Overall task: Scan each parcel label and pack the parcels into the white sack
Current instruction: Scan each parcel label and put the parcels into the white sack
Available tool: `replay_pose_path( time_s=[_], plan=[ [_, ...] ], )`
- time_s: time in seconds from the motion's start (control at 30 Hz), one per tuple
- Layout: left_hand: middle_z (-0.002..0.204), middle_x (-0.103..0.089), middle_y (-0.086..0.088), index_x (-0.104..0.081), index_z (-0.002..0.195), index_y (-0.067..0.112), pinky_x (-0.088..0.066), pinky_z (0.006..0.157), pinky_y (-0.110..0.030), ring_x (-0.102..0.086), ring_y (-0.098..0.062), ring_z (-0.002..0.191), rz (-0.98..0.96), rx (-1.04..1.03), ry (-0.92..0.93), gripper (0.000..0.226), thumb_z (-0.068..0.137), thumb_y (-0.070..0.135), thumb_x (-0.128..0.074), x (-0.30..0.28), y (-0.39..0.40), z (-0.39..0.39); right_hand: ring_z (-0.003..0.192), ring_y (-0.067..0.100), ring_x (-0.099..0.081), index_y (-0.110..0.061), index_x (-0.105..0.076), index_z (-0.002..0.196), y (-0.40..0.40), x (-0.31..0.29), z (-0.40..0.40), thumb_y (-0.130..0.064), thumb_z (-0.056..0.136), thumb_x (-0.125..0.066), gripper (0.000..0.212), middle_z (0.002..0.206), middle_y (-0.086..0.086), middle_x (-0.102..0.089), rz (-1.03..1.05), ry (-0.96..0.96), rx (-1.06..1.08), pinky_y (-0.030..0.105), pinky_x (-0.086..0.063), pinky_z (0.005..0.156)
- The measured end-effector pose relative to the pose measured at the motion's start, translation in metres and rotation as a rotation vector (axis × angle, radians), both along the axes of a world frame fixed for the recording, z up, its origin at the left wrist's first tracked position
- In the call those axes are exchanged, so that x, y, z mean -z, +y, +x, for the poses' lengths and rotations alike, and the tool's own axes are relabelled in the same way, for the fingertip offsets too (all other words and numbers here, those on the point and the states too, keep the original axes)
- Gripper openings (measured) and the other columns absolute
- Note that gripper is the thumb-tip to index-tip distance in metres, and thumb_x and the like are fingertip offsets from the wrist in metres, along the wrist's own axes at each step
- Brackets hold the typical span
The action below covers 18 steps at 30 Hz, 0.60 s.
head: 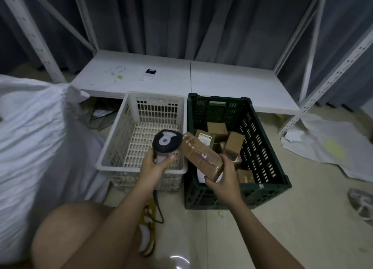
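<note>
Above the shared rims of the two crates, the person holds scanner and parcel almost head to head. Their left hand [154, 165] is wrapped round the grip of the handheld scanner [167, 141], whose dark head sits over the near right corner of the white crate [113, 147]. Their right hand [223, 176] clasps the near end of a long brown taped parcel [201, 155], fingers curled over its top and thumb beneath. The parcel's long axis runs from that hand up and away to the left, so its far end lies just beside the scanner head, close to touching it. It hangs over the near left corner of the dark green crate [268, 147], where several more brown boxes [234, 141] wait. I cannot make out a label on the face turned upward; something white shows under the near end, which may be it.

The scan looks to be the step in hand. After it, I judge, the parcel must travel left, across the white crate, to the white sack [34, 127] bulging at the left. The left hand is nearer the sack but is taken up by the scanner, so the right hand faces the longer reach.
</note>
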State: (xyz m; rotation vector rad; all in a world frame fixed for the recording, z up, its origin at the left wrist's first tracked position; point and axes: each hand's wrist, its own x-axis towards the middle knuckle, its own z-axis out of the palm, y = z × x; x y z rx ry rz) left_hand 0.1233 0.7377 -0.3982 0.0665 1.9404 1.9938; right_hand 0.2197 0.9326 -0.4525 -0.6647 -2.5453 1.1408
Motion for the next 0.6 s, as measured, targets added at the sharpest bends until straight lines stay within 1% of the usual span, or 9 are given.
replay_pose_path(
  time_s=[0.1,0.17,0.27,0.33,0.4,0.43,0.5,0.53,0.6],
  plan=[
    [0.109,-0.059,0.01,-0.051,0.125,0.021,-0.044,0.074,-0.014,-0.057,-0.007,0.098,-0.049,0.0,0.005,0.045,0.085,0.014,-0.07,0.008,-0.016,0.005,0.121,0.028,-0.049,-0.019,-0.037,0.137,-0.009,0.009,0.006,-0.021,0.06,-0.085,0.091,0.134,0.007,-0.05,0.407,-0.069,-0.089,0.042,-0.049,0.096],
    [0.109,-0.059,0.013,-0.05,0.124,0.023,-0.044,0.071,-0.009,-0.056,-0.004,0.097,-0.075,0.022,0.024,0.045,0.085,0.013,-0.07,0.013,-0.024,0.007,0.111,0.036,-0.056,-0.017,-0.037,0.135,-0.016,0.014,0.013,-0.022,0.051,-0.091,0.099,0.129,0.013,-0.055,0.62,-0.136,-0.085,0.047,-0.054,0.085],
    [0.111,-0.06,0.008,-0.052,0.125,0.019,-0.045,0.068,-0.007,-0.058,-0.004,0.098,-0.102,0.053,0.036,0.044,0.085,0.011,-0.069,0.018,-0.032,0.01,0.099,0.036,-0.061,-0.018,-0.042,0.134,-0.019,0.024,0.02,-0.031,0.045,-0.095,0.105,0.122,0.016,-0.058,0.661,-0.156,-0.056,0.045,-0.056,0.076],
    [0.116,-0.061,0.001,-0.052,0.127,0.016,-0.045,0.075,-0.014,-0.058,-0.012,0.103,-0.115,0.053,0.021,0.046,0.085,0.014,-0.07,0.021,-0.033,0.012,0.102,0.036,-0.059,-0.02,-0.043,0.136,-0.02,0.034,0.024,-0.043,0.05,-0.093,0.102,0.123,0.017,-0.055,0.668,-0.161,-0.091,0.045,-0.057,0.079],
    [0.12,-0.061,-0.001,-0.051,0.129,0.015,-0.045,0.084,-0.023,-0.058,-0.015,0.107,-0.123,0.055,0.016,0.049,0.084,0.016,-0.071,0.024,-0.033,0.012,0.117,0.033,-0.049,-0.021,-0.048,0.138,-0.021,0.037,0.024,-0.051,0.067,-0.083,0.084,0.131,0.014,-0.048,0.562,-0.141,-0.116,0.045,-0.051,0.09],
    [0.12,-0.06,0.0,-0.051,0.13,0.016,-0.045,0.085,-0.024,-0.058,-0.014,0.107,-0.131,0.064,0.021,0.049,0.084,0.017,-0.071,0.025,-0.032,0.012,0.125,0.029,-0.04,-0.023,-0.051,0.137,-0.023,0.035,0.023,-0.051,0.078,-0.074,0.069,0.136,0.011,-0.042,0.424,-0.128,-0.086,0.044,-0.046,0.097],
    [0.115,-0.06,0.005,-0.051,0.128,0.017,-0.045,0.078,-0.013,-0.057,-0.002,0.099,-0.12,0.081,0.027,0.046,0.086,0.016,-0.069,0.024,-0.029,0.012,0.133,0.021,-0.026,-0.023,-0.06,0.129,-0.028,0.025,0.016,-0.042,0.093,-0.06,0.041,0.136,0.003,-0.035,0.085,-0.075,0.045,0.042,-0.038,0.108],
    [0.111,-0.059,0.01,-0.051,0.126,0.019,-0.043,0.071,-0.006,-0.054,0.006,0.094,-0.11,0.091,0.028,0.044,0.086,0.014,-0.068,0.023,-0.026,0.012,0.133,0.02,-0.025,-0.019,-0.067,0.121,-0.029,0.02,0.011,-0.035,0.095,-0.059,0.032,0.133,0.003,-0.035,-0.037,-0.036,0.121,0.04,-0.036,0.108],
    [0.107,-0.056,0.016,-0.05,0.123,0.023,-0.041,0.064,-0.003,-0.05,0.012,0.088,-0.108,0.105,0.027,0.042,0.086,0.014,-0.068,0.022,-0.022,0.013,0.133,0.023,-0.026,-0.015,-0.072,0.105,-0.03,0.011,0.001,-0.025,0.092,-0.065,0.017,0.131,0.006,-0.039,-0.181,0.024,0.251,0.028,-0.033,0.1]
  ],
)
